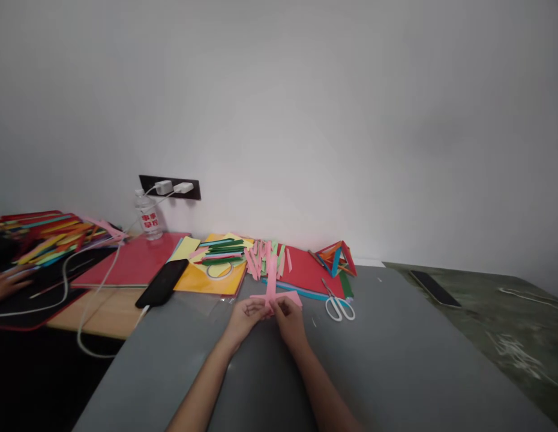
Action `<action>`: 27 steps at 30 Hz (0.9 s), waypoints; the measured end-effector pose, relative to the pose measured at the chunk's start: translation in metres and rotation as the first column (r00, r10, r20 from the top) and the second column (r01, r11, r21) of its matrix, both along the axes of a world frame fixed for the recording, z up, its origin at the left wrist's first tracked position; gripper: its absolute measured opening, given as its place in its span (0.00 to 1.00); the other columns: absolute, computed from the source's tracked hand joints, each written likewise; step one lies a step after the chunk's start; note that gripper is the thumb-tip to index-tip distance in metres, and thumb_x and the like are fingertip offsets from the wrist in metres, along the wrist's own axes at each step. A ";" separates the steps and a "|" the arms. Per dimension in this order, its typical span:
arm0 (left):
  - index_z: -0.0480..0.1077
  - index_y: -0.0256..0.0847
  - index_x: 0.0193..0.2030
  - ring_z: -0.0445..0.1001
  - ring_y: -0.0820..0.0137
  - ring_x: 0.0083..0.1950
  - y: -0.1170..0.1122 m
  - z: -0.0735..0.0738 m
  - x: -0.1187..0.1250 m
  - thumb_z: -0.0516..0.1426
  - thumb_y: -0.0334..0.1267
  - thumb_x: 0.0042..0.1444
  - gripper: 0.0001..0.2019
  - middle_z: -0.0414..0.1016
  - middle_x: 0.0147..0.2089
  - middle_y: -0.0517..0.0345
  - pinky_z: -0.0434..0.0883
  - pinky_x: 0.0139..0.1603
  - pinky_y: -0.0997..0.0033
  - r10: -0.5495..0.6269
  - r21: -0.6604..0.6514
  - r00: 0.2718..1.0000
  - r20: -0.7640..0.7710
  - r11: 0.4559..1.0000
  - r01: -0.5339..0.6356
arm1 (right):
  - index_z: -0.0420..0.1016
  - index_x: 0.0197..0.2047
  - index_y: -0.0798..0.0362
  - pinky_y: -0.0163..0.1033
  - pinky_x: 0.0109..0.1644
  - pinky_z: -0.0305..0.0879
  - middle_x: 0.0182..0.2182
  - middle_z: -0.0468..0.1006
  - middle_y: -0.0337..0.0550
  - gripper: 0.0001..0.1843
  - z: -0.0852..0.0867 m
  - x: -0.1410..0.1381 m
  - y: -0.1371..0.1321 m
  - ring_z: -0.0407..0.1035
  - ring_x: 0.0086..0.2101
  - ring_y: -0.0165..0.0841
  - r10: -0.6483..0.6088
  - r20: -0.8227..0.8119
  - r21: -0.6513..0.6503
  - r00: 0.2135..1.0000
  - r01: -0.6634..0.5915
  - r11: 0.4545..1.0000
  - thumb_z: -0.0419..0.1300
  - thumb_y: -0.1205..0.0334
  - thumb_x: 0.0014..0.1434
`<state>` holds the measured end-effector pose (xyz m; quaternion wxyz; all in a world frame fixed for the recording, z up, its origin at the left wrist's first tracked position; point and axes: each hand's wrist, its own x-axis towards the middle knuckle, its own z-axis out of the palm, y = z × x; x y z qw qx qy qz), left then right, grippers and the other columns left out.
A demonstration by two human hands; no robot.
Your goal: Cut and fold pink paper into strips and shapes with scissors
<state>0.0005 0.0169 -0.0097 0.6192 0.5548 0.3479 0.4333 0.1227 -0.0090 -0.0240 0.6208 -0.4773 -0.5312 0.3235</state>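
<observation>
Both my hands meet above the grey table (373, 360), pinching a pink paper strip (272, 276) that stands up away from me. My left hand (245, 318) has its fingers curled at the strip's lower end. Opposite it, my right hand (288, 318) grips the same spot with thumb and fingertips. Pink paper also spreads out sideways behind the fingers; whether it is one piece with the strip I cannot tell. White-handled scissors (339, 307) lie to the right of my right hand, blades pointing away.
Behind my hands lie cut pink and green strips (261, 258), red sheets (301, 273) and a yellow packet (211, 279). A folded colourful paper shape (336, 259) sits at the back right. Leftward are a black phone (162, 282), a bottle (148, 216), white cables and another person's hand (9, 283).
</observation>
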 end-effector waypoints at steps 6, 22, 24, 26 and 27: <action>0.71 0.32 0.33 0.73 0.69 0.28 0.000 -0.002 -0.002 0.60 0.41 0.39 0.15 0.76 0.26 0.52 0.68 0.32 0.72 0.010 -0.033 1.000 0.011 0.999 -0.010 | 0.66 0.23 0.53 0.32 0.24 0.59 0.18 0.69 0.38 0.12 0.004 -0.001 -0.004 0.63 0.21 0.29 0.025 0.051 -0.009 0.998 -0.024 1.000 0.51 0.55 0.52; 0.69 0.34 0.38 0.65 0.75 0.18 -0.002 0.000 -0.001 0.58 0.42 0.41 0.17 0.68 0.17 0.62 0.62 0.21 0.77 0.019 0.041 1.000 -0.017 0.999 -0.018 | 0.61 0.20 0.53 0.32 0.24 0.56 0.16 0.62 0.34 0.16 0.007 0.003 -0.005 0.58 0.20 0.27 -0.048 -0.001 0.016 0.999 0.048 0.999 0.47 0.53 0.54; 0.70 0.35 0.40 0.63 0.76 0.17 -0.001 -0.001 -0.002 0.56 0.43 0.43 0.17 0.66 0.15 0.63 0.60 0.20 0.78 0.017 0.076 0.999 -0.047 0.997 -0.013 | 0.60 0.19 0.53 0.31 0.22 0.55 0.14 0.59 0.33 0.16 0.007 0.005 -0.004 0.56 0.18 0.26 -0.045 -0.026 0.000 0.999 0.045 0.999 0.49 0.53 0.52; 0.70 0.36 0.40 0.62 0.77 0.16 0.001 -0.002 -0.003 0.55 0.43 0.45 0.17 0.65 0.14 0.64 0.59 0.19 0.78 0.015 0.093 0.998 -0.062 0.996 -0.009 | 0.59 0.18 0.53 0.31 0.21 0.53 0.13 0.59 0.32 0.16 0.003 0.006 -0.001 0.55 0.17 0.25 -0.063 -0.041 -0.021 0.997 0.062 0.998 0.52 0.52 0.50; 0.70 0.36 0.40 0.62 0.76 0.17 0.001 -0.002 -0.003 0.54 0.44 0.45 0.17 0.65 0.14 0.64 0.59 0.19 0.78 0.014 0.092 0.998 -0.061 0.996 -0.008 | 0.58 0.18 0.53 0.31 0.20 0.52 0.13 0.59 0.32 0.16 0.001 0.006 0.000 0.54 0.17 0.25 -0.080 -0.042 -0.032 0.996 0.079 0.996 0.53 0.52 0.49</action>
